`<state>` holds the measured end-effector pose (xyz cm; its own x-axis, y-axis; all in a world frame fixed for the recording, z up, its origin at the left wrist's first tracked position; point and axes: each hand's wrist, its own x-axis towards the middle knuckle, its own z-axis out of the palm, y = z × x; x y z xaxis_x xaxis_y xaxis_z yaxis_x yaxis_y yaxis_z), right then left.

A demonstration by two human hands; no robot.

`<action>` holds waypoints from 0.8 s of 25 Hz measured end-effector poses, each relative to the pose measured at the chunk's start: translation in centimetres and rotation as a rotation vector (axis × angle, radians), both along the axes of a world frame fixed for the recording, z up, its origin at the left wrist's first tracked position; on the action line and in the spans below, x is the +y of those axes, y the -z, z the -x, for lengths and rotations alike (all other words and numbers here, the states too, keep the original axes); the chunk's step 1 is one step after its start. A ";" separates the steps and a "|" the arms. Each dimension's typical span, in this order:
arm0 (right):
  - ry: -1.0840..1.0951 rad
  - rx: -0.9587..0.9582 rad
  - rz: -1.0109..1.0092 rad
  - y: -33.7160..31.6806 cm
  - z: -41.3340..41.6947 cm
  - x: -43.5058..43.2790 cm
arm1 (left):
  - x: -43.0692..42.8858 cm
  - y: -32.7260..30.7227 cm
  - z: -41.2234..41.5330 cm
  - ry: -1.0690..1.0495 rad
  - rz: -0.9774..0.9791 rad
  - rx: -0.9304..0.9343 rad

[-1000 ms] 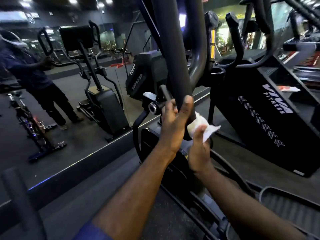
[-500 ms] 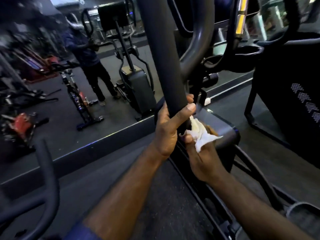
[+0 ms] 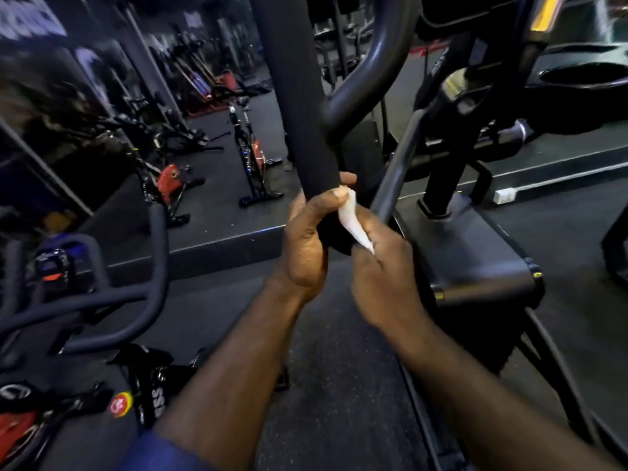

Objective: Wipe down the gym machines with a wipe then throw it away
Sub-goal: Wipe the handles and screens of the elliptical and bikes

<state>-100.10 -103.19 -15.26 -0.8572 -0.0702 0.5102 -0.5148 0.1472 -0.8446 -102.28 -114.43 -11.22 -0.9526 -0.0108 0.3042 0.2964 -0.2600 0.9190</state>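
L hand (image 3: 306, 239) now sits lower on the padded bar (image 3: 292, 96), at its bottom end, w/ fingers wrapped round it & thumb laid across the front, vs flat & upright against it 1 s ago. The wipe (image 3: 353, 222) is no longer a loose wad at the bar's right side but a narrow strip running from the L thumb tip down into the R hand (image 3: 384, 283), which drops to below-right of the bar end. View swings left: spin bikes (image 3: 251, 158) now show left of the bar, while the mirrored person & the logo'd machine right of it leave view.
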 end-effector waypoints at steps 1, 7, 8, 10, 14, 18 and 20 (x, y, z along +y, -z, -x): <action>-0.081 -0.030 0.023 0.1 -1.2 -0.7 | -0.2 -0.1 0.0 0.013 -0.022 -0.048; -0.375 -0.096 0.180 1.0 0.6 2.1 | -0.6 -0.7 -0.7 0.029 0.079 -0.136; -0.281 -0.008 0.024 1.1 1.3 2.3 | -0.6 -0.8 -0.9 0.041 0.072 -0.126; -0.178 0.074 -0.104 1.0 2.3 1.8 | -0.6 -1.0 -1.2 0.029 0.087 -0.129; -0.147 0.139 -0.084 0.4 3.3 0.3 | -1.1 -1.4 -1.5 0.032 0.205 -0.160; -0.201 0.157 -0.197 -1.2 4.9 0.2 | -2.6 -2.4 -1.4 0.100 0.316 -0.166; -0.270 0.005 -0.208 -1.7 5.6 0.1 | -3.0 -2.3 -1.0 0.120 0.311 -0.179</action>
<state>-105.74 -103.05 -13.59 -0.7911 -0.3974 0.4649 -0.5624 0.1738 -0.8084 -101.26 -117.46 -8.91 -0.9798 0.1707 0.1041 0.1085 0.0170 0.9939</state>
